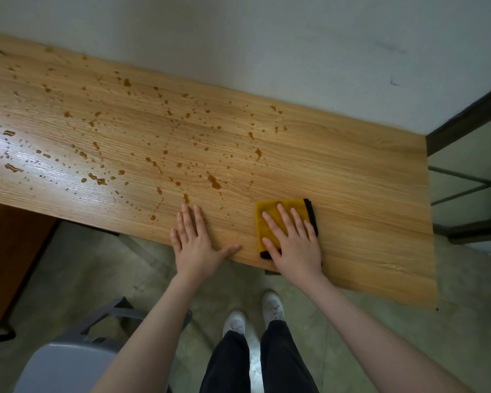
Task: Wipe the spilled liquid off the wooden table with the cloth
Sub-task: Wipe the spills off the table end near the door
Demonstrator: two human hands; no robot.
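The right hand point(294, 239) lies flat and open on the cloth point(278, 211) at the surface's point(366, 194) near edge, left hand point(194, 242) flat and empty beside, so wiping seems just starting, and next should push toward the spill point(214, 181) at 10 o'clock.

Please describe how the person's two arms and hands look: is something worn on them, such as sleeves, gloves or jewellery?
Both forearms are bare as far as the picture shows; no sleeve is visible. The left hand and the right hand wear no gloves. I see no ring, watch or bracelet on the fingers or wrists. The nails look short and unpainted, though they are small in this view.
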